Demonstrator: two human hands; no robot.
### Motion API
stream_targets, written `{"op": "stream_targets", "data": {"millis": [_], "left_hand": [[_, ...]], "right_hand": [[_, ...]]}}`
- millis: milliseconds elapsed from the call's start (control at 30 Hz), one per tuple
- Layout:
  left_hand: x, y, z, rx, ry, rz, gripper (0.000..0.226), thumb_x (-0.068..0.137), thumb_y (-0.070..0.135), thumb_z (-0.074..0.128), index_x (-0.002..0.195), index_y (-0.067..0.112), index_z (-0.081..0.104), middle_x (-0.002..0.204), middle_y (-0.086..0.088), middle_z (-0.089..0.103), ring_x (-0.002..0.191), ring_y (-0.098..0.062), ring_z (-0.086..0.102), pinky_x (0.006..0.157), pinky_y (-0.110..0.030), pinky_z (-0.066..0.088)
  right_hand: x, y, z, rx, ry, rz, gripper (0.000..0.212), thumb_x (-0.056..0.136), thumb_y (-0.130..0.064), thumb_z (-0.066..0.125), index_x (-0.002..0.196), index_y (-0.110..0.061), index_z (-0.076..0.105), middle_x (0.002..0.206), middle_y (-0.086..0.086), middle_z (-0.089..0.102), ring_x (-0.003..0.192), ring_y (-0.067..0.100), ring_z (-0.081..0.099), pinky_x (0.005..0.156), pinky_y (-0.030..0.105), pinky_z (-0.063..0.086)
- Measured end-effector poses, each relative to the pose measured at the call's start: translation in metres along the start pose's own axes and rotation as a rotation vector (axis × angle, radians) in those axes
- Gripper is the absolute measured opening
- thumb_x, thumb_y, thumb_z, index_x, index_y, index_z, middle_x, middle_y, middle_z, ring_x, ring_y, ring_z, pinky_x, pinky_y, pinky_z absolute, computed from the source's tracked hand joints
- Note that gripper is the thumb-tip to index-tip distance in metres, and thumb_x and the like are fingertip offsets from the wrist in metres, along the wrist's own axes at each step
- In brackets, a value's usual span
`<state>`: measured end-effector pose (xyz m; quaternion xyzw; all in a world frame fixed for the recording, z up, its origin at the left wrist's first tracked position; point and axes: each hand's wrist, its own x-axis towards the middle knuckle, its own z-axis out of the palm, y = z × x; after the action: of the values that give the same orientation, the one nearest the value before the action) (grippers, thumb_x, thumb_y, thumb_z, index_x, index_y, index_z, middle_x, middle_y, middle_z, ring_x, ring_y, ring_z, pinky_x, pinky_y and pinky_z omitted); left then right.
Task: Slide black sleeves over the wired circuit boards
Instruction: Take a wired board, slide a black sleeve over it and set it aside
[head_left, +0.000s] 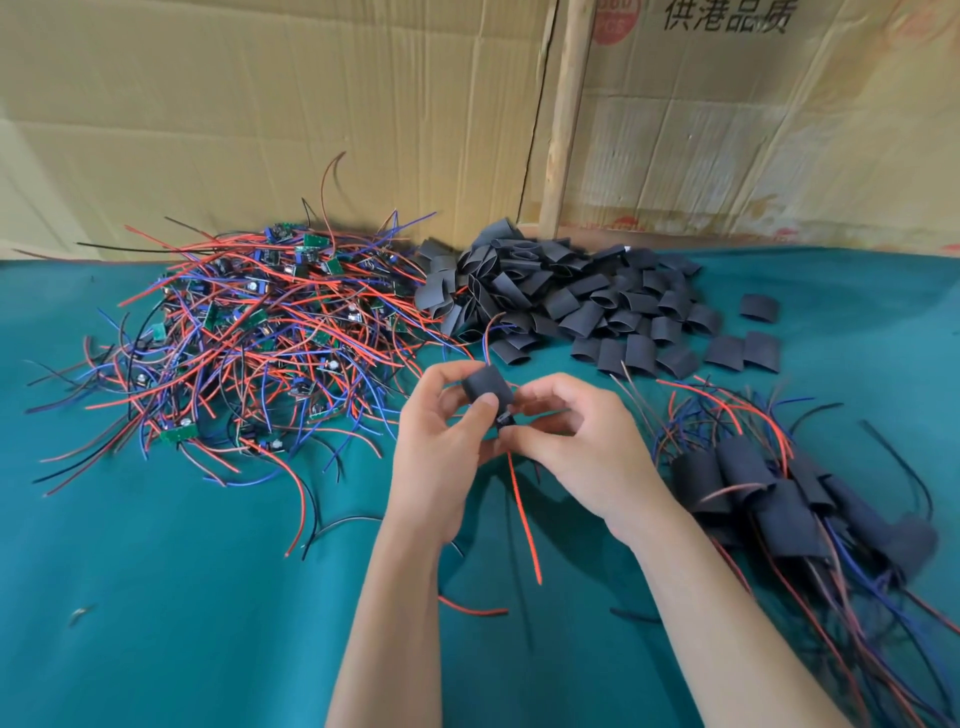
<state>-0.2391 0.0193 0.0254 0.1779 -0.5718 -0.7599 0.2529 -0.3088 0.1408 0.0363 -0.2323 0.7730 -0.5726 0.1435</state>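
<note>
- Head view, left of the teal cloth-covered table: a tangled heap of small green circuit boards with red, blue and black wires awaits sleeving.
- Centre: the left hand pinches a short black tube sleeve; the right hand pinches a wired board at the sleeve's mouth, red lead trailing below.
- Best practice, judging from here: keep the mouth squeezed open, feed the board in straight, wires leading.
- Behind: a loose pile of empty black sleeves.
- Right: finished sleeved boards lie bundled.
</note>
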Motion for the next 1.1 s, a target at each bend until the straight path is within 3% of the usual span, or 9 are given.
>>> {"op": "stream_targets", "data": {"millis": [133, 300, 500, 600, 733, 867, 967, 1100], "left_hand": [[-0.001, 0.0, 0.0, -0.002, -0.019, -0.007, 0.023, 0.098, -0.004, 0.054, 0.106, 0.016, 0.063, 0.105, -0.013, 0.072, 0.085, -0.02, 0.068, 0.066, -0.029, 0.057], [-0.002, 0.002, 0.001, -0.004, -0.05, -0.014, 0.022, 0.099, -0.005, 0.051, 0.11, 0.012, 0.059, 0.112, -0.021, 0.07, 0.094, -0.028, 0.069, 0.073, -0.039, 0.059], [-0.002, 0.005, 0.0, -0.02, -0.053, -0.034, 0.026, 0.098, -0.006, 0.05, 0.112, 0.013, 0.059, 0.107, -0.013, 0.074, 0.082, -0.017, 0.071, 0.06, -0.026, 0.056], [-0.002, 0.006, -0.002, -0.032, -0.057, -0.037, 0.025, 0.099, -0.005, 0.049, 0.114, 0.012, 0.057, 0.11, -0.016, 0.073, 0.089, -0.023, 0.07, 0.067, -0.031, 0.058], [-0.001, 0.007, -0.004, -0.092, -0.061, -0.028, 0.022, 0.1, -0.004, 0.047, 0.111, 0.01, 0.059, 0.106, -0.02, 0.074, 0.091, -0.03, 0.068, 0.081, -0.043, 0.056], [-0.002, 0.01, -0.007, -0.179, -0.152, -0.053, 0.019, 0.101, 0.001, 0.045, 0.113, 0.01, 0.057, 0.114, -0.016, 0.074, 0.087, -0.022, 0.067, 0.07, -0.027, 0.051], [-0.002, 0.011, -0.009, -0.261, -0.226, -0.071, 0.019, 0.1, 0.004, 0.048, 0.119, 0.006, 0.054, 0.119, -0.019, 0.071, 0.084, -0.02, 0.067, 0.073, -0.028, 0.05], [-0.003, 0.011, -0.009, -0.313, -0.285, -0.057, 0.026, 0.094, 0.01, 0.059, 0.119, 0.005, 0.053, 0.118, -0.019, 0.072, 0.08, -0.017, 0.065, 0.069, -0.022, 0.051]], "right_hand": [[0.0, 0.002, 0.0, -0.043, 0.027, -0.007, 0.024, 0.072, -0.023, 0.087, 0.09, -0.034, 0.076, 0.086, -0.013, 0.073, 0.078, 0.013, 0.07, 0.085, 0.039, 0.059], [0.001, 0.002, 0.001, -0.003, -0.014, 0.004, 0.014, 0.076, -0.019, 0.087, 0.085, -0.023, 0.077, 0.083, -0.002, 0.076, 0.082, 0.024, 0.072, 0.087, 0.046, 0.058], [0.001, 0.003, -0.001, 0.11, -0.024, 0.064, 0.016, 0.076, -0.019, 0.087, 0.086, -0.02, 0.074, 0.079, 0.0, 0.078, 0.075, 0.016, 0.072, 0.083, 0.042, 0.056], [0.001, 0.003, -0.001, 0.197, -0.025, 0.091, 0.025, 0.078, -0.014, 0.087, 0.095, -0.018, 0.068, 0.083, 0.004, 0.079, 0.076, 0.019, 0.072, 0.078, 0.042, 0.057], [0.001, 0.001, -0.005, 0.367, -0.049, 0.119, 0.019, 0.081, -0.004, 0.083, 0.094, -0.006, 0.07, 0.083, 0.014, 0.078, 0.07, 0.02, 0.071, 0.064, 0.029, 0.056], [0.001, -0.003, -0.008, 0.533, -0.112, 0.182, 0.015, 0.083, -0.002, 0.078, 0.094, -0.006, 0.068, 0.084, 0.017, 0.077, 0.067, 0.022, 0.07, 0.062, 0.028, 0.057], [0.001, -0.005, -0.011, 0.56, -0.143, 0.185, 0.015, 0.084, -0.002, 0.077, 0.094, -0.006, 0.066, 0.083, 0.016, 0.076, 0.065, 0.021, 0.07, 0.061, 0.027, 0.058], [-0.001, -0.009, -0.015, 0.608, -0.196, 0.177, 0.028, 0.071, -0.012, 0.086, 0.091, -0.01, 0.066, 0.08, 0.015, 0.075, 0.063, 0.021, 0.069, 0.058, 0.026, 0.057]]}}
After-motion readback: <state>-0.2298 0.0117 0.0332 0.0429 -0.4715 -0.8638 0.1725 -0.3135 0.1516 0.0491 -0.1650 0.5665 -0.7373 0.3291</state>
